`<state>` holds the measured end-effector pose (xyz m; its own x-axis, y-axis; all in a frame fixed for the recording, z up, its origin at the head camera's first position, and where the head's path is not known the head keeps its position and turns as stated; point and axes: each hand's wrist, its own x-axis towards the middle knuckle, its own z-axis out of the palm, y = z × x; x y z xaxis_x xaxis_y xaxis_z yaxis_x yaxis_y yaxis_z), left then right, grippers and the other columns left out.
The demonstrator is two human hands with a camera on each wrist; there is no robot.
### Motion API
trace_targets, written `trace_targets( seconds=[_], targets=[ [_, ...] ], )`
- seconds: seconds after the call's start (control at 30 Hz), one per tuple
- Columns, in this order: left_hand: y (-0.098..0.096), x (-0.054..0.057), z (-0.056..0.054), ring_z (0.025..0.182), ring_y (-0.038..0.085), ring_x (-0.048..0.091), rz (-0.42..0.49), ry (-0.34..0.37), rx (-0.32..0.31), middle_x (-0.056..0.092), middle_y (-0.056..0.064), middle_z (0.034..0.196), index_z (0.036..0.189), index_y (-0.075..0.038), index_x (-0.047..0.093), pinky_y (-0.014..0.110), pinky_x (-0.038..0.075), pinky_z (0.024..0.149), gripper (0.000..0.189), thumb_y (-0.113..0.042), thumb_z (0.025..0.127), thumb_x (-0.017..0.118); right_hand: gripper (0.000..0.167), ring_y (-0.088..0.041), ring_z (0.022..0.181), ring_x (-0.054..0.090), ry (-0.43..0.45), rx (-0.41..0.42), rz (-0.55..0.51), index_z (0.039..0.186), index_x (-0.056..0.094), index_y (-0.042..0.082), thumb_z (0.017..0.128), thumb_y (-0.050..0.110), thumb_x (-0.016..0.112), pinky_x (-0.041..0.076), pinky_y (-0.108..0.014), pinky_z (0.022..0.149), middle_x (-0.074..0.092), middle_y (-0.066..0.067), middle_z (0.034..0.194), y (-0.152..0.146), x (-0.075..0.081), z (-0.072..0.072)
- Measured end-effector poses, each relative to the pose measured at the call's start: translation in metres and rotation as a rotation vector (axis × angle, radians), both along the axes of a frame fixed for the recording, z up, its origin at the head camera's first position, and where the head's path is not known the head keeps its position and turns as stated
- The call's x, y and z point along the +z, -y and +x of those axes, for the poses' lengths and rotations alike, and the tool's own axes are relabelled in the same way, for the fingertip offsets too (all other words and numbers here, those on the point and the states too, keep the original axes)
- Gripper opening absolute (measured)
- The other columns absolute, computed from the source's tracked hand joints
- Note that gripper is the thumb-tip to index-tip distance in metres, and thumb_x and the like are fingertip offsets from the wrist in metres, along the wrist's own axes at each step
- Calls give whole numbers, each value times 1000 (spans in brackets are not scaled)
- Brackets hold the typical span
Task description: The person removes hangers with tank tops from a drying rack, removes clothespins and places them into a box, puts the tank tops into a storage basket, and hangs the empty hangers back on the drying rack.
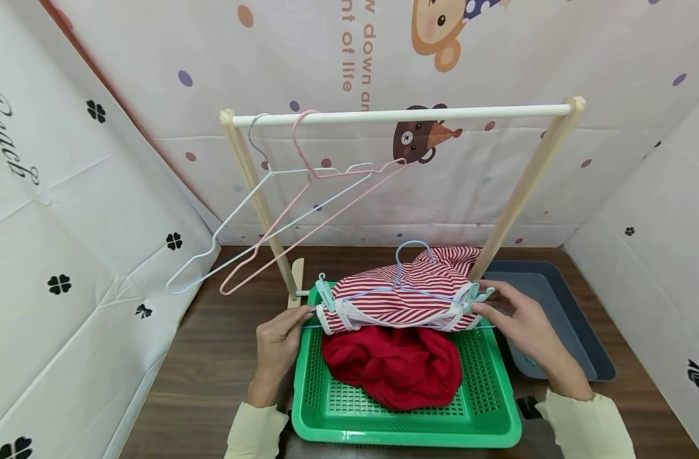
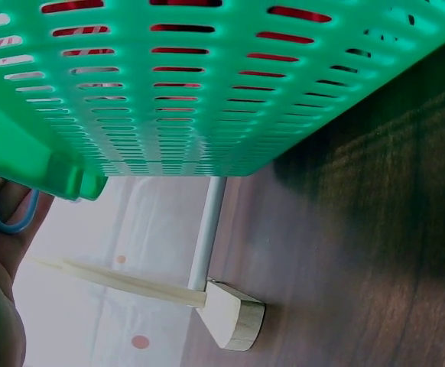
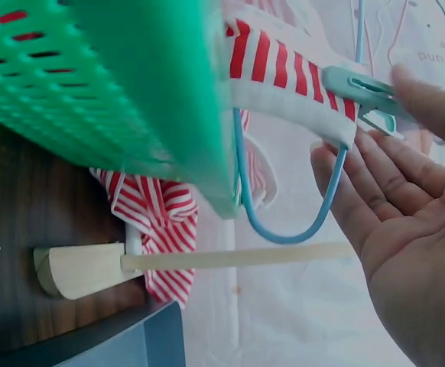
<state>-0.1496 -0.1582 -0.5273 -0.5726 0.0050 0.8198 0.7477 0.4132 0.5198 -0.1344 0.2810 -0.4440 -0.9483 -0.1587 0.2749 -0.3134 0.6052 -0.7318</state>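
Rack point(image 1: 412, 115): Holds the white hanger point(image 1: 271, 172) and the pink hanger point(image 1: 311, 173) toward the left end, both bare; carries no clothing, so probably yet to take a first piece.

Basket point(image 1: 407, 438): Sits on the tabletop point(image 1: 212, 382) below the rack; contains the red cloth point(image 1: 392, 370), crumpled and off any hanger, apparently among the work left.

Striped top point(image 1: 372, 277): Lies across the back of the basket, behind the red cloth, partly drooping past the far rim beside the right post point(image 1: 524, 192); set with hanger and clips, but not on the rack; perhaps halfway to hung.

Stripes and edging: Red and white, narrow, bordered by white bands; looks thin and soft, rumpled toward the back, drawn fairly straight along the front.

Blue hanger point(image 1: 397, 285): Rests against the stripes, hook upright, ends jutting at both sides; cannot tell how much runs inside the fabric.

Left grip point(image 1: 277, 338): Fingertips closed, seemingly on the blue hanger's left end.

Right grip point(image 1: 522, 322): Thumb and forefinger pinching the right clip point(image 3: 360, 90), remaining fingers loosely extended.

Left clip point(image 1: 324, 293): Pale teal, fastened at the left edge, apparently done; matched by the right clip, perhaps in final adjustment.
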Motion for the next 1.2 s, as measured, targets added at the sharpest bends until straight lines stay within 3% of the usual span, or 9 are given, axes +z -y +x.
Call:
trace_targets(
  seconds=[0.17,0.3,0.63,0.83,1.2],
  targets=[
    [-1,1,-1,86,27,79,18,-3,-3,80,16,97,104,4,83,19,58,87,32,25,81,76,42,4,96,66,-74,27,-22,133,65,3,94,-3,79,54,-14,73,70,-12,113,4,0,-4],
    [-1,3,-5,88,29,79,31,-19,-17,80,16,99,105,4,82,21,58,88,34,26,80,75,42,5,100,64,-139,45,-54,127,63,-1,89,-13,79,52,-10,85,69,-13,110,7,-1,-7],
    [-1,1,-7,89,30,79,18,-20,-11,80,14,100,105,3,82,22,58,90,36,26,77,78,48,5,103,63,-121,28,-63,133,66,3,89,-8,82,46,-7,94,71,-12,113,7,-1,-8],
    [-1,0,-7,91,28,79,17,-9,-8,80,14,101,106,2,83,21,57,92,34,23,80,77,44,3,101,66,-147,44,-83,124,66,1,85,-14,82,51,-9,86,71,-13,111,5,0,-8],
    [-4,0,-6,92,31,79,55,-10,-23,79,19,100,105,6,82,22,58,90,35,28,78,76,49,1,90,70,-324,113,-155,108,67,-5,70,-35,77,56,-12,73,71,-8,109,1,-8,-11]
  ],
)
